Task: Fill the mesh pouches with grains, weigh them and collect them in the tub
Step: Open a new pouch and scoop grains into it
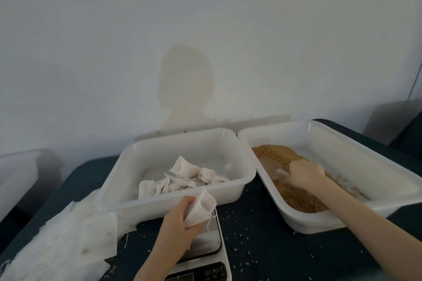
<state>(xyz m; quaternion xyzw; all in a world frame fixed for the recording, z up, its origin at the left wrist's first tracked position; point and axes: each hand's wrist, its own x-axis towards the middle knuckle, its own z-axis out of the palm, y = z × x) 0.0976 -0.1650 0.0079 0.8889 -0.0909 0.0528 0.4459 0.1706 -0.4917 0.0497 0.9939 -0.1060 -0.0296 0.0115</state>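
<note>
My left hand (177, 223) grips an open white mesh pouch (202, 206) above the kitchen scale (210, 248). My right hand (307, 172) reaches into the right white tub (365, 166) and digs into the brown grains (294, 196), fingers curled around what looks like a small clear scoop; the blur makes it hard to tell. The middle white tub (159, 157) holds several filled pouches (182, 178) with drawstrings.
A stack of flat empty pouches (61, 242) lies at the left on the dark blue table (258, 246), with loose grains scattered around. Another pale container (18, 178) stands at the far left. A grey wall rises close behind the tubs.
</note>
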